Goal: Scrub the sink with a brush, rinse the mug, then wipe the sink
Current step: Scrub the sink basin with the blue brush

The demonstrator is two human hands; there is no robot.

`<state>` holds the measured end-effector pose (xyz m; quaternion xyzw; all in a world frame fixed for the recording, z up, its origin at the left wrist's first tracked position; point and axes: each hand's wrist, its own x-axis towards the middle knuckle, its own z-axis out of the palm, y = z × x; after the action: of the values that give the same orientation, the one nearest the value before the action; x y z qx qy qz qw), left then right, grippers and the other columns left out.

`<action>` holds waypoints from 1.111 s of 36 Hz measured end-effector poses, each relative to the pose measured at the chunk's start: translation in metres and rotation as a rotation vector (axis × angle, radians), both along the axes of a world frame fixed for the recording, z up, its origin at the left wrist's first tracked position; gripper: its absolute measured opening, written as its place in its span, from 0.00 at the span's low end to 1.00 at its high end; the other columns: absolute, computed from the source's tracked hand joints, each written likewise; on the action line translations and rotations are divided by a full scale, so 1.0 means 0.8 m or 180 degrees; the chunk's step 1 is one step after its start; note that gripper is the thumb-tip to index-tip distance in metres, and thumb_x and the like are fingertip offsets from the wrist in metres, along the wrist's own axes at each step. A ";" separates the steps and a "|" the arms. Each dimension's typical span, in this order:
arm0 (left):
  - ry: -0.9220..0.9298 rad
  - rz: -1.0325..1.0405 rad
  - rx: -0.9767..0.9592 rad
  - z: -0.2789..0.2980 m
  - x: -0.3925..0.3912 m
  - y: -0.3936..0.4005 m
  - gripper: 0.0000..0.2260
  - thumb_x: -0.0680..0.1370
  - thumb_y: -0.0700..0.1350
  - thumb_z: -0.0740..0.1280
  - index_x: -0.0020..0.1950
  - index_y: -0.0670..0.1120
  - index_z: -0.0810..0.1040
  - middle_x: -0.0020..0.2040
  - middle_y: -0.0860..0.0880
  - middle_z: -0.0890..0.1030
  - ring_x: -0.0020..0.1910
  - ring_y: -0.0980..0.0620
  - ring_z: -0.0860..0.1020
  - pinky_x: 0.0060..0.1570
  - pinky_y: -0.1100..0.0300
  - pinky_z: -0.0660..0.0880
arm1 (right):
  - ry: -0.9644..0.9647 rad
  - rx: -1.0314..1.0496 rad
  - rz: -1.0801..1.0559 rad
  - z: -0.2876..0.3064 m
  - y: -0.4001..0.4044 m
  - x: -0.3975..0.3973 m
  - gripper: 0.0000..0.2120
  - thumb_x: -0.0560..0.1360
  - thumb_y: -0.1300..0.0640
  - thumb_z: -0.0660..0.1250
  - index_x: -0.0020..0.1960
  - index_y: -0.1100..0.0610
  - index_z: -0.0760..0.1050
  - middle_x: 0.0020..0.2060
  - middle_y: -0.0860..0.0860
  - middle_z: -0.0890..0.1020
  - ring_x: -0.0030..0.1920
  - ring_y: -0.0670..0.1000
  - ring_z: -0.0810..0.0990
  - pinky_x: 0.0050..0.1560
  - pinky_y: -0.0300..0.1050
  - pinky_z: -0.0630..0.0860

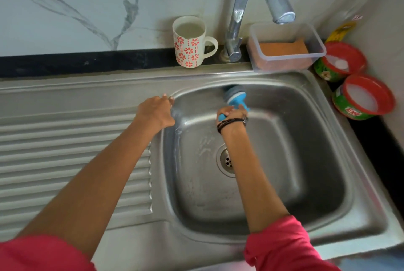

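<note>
Blue plastic fills the right hand, whose grip is curled tight round the handle of the brush, bristles pressed to the back wall of the sink at 12 o'clock, while the left hand rests knuckles-up on the rim at 10 o'clock, fingers bent over the edge and holding nothing. To scrub well I would keep firm pressure, work round the walls toward the drain and brace on that rim. Beyond, the flowered mug stands full beside the tap at 12 o'clock; the red-rimmed tubs at 3 o'clock carry a label too blurred to read.
</note>
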<state>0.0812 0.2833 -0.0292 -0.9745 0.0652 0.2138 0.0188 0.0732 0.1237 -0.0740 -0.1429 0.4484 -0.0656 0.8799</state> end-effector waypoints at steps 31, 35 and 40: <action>0.0055 0.0052 -0.0042 -0.002 0.005 0.001 0.26 0.75 0.42 0.64 0.73 0.44 0.63 0.62 0.40 0.73 0.60 0.42 0.72 0.56 0.54 0.70 | 0.0700 -0.0196 0.1709 -0.068 0.079 -0.018 0.16 0.81 0.58 0.50 0.36 0.58 0.61 0.11 0.49 0.61 0.09 0.44 0.57 0.12 0.29 0.54; 0.0032 0.0097 -0.0075 -0.001 0.006 0.001 0.23 0.75 0.42 0.65 0.70 0.43 0.67 0.57 0.40 0.74 0.56 0.42 0.74 0.51 0.55 0.70 | 0.0646 -0.0186 0.1858 -0.045 0.074 -0.013 0.16 0.81 0.57 0.51 0.35 0.58 0.62 0.12 0.49 0.61 0.09 0.43 0.57 0.11 0.30 0.55; -0.0047 -0.0039 0.0008 0.003 0.008 -0.003 0.18 0.75 0.41 0.64 0.65 0.41 0.70 0.51 0.41 0.73 0.54 0.42 0.75 0.46 0.56 0.69 | 0.0266 0.0455 0.1650 -0.040 0.086 -0.028 0.19 0.80 0.56 0.54 0.31 0.56 0.59 0.12 0.47 0.61 0.10 0.43 0.58 0.11 0.32 0.54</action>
<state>0.0872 0.2809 -0.0267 -0.9756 0.0707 0.2065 0.0218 0.0509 0.1924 -0.1061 -0.1931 0.4362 0.1997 0.8559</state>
